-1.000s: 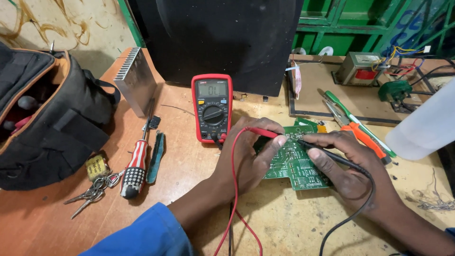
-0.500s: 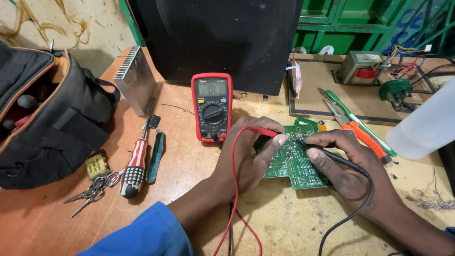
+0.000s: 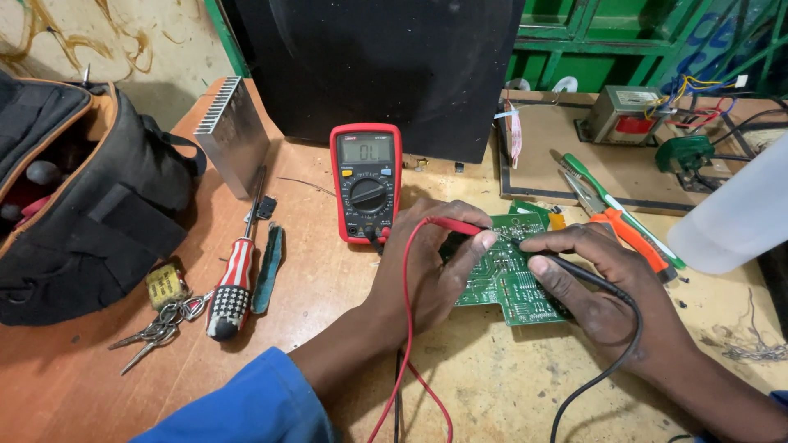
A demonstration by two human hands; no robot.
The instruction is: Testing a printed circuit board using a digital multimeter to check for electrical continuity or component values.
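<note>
Head camera showed your left hand (image 3: 427,271) pinching the red probe (image 3: 455,226) and your right hand (image 3: 599,283) gripping the black probe (image 3: 574,269), both tips on the green circuit board (image 3: 505,283) lying on the bench (image 3: 492,385) just beside the red multimeter (image 3: 366,182).

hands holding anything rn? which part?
Left hand pinches the red probe along its shaft near the tip. Right hand holds the black probe mid-body, pen-style. Both tips sit on the green circuit board.
</note>
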